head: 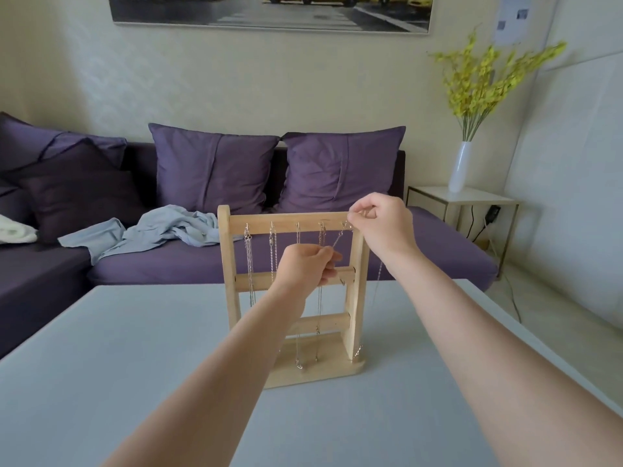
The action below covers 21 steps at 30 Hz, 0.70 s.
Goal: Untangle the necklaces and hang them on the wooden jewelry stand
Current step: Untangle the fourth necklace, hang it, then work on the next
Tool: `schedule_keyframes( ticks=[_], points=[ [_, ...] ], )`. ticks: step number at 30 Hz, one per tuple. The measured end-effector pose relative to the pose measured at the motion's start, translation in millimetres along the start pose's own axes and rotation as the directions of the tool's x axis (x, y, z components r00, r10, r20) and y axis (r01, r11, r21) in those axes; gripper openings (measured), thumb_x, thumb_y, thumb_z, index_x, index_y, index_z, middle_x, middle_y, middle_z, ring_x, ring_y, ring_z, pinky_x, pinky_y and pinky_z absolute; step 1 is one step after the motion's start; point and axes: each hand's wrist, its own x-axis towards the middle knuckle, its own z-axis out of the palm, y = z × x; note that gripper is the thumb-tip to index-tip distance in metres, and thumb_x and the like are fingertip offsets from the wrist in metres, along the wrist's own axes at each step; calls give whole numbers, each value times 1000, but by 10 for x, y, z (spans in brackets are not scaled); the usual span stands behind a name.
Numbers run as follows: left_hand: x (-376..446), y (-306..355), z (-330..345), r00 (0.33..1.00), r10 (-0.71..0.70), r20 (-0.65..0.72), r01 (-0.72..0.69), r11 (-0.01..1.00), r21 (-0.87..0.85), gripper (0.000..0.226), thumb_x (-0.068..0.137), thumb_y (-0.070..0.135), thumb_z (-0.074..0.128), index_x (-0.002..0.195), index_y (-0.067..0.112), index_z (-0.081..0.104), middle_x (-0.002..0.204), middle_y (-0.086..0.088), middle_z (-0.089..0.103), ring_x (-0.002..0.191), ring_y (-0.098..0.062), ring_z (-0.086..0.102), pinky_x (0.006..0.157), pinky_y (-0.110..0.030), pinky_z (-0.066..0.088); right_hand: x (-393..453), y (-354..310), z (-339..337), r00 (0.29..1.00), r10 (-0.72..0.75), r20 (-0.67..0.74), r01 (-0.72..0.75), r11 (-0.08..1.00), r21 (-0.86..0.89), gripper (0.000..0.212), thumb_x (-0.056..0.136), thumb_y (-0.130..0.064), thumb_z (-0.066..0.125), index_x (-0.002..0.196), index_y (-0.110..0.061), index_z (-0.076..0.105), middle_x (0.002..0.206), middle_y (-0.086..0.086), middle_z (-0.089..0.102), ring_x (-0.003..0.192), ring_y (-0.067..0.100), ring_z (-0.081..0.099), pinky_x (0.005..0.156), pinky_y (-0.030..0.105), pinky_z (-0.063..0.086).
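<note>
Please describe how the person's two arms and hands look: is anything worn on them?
Both forearms are bare up to the frame edge; no sleeves show. The left hand and the right hand show no gloves, watch or bracelets. I see no rings, though some fingers are hidden.

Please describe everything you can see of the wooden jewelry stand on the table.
The wooden jewelry stand is pale, unpainted-looking wood: two upright posts, a top rail with small hooks, two round lower bars and a flat base. It stands upright on the grey table. Thin silvery necklaces hang from the hooks. The right hand pinches a chain at the rightmost hook; the left hand holds chain before the middle bar.
</note>
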Motion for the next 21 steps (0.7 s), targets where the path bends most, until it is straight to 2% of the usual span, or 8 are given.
schedule_keyframes(
  ticks=[3, 7, 9, 13, 17, 21],
  points=[
    [21, -59, 34, 1000, 4, -4, -3, 999, 39, 28, 94, 9, 47, 72, 11, 64, 66, 0, 56, 58, -8, 56, 61, -15, 50, -63, 84, -63, 994, -85, 65, 85, 996, 3, 6, 87, -13, 59, 87, -18, 63, 59, -11, 53, 62, 4, 51, 60, 13, 39],
    [-4, -91, 35, 998, 51, 43, -55, 993, 102, 21, 94, 9, 47, 85, 10, 66, 69, 2, 60, 58, -2, 59, 60, -12, 47, -303, 268, -118, 989, -67, 129, 47, 987, 154, 11, 90, -12, 55, 90, -17, 64, 66, -5, 59, 49, -2, 49, 55, 14, 40],
    [-12, -136, 18, 996, 84, 43, -89, 983, 158, 20, 94, 9, 48, 86, 10, 66, 71, 2, 60, 61, -3, 59, 65, -16, 47, -449, 377, -71, 989, -43, 139, 14, 980, 200, 13, 90, -11, 56, 91, -13, 68, 69, -3, 65, 56, -2, 55, 59, 15, 45],
    [-36, -278, 6, 995, 97, 39, -104, 961, 255, 19, 93, 12, 50, 86, 11, 68, 72, 3, 62, 65, -6, 61, 71, -22, 48, -644, 560, 44, 987, 39, 155, -72, 974, 216, 13, 89, -12, 59, 87, -10, 72, 77, 2, 72, 75, 12, 67, 69, 14, 49],
    [-50, -415, -3, 995, 74, 70, -92, 947, 308, 22, 92, 15, 52, 75, 21, 64, 75, 4, 65, 71, -9, 64, 79, -29, 52, -724, 666, 81, 959, 119, 256, -179, 958, 226, 11, 86, -14, 62, 80, -17, 70, 79, 0, 73, 76, 8, 64, 64, 7, 44],
    [-67, -556, -25, 995, 24, 96, -53, 948, 314, 23, 90, 11, 53, 71, 18, 64, 78, -2, 67, 77, -16, 65, 81, -33, 53, -815, 745, 154, 908, 213, 360, -303, 929, 212, 11, 85, -14, 64, 96, -18, 65, 96, 5, 71, 69, 10, 60, 61, 17, 41]
  ],
)
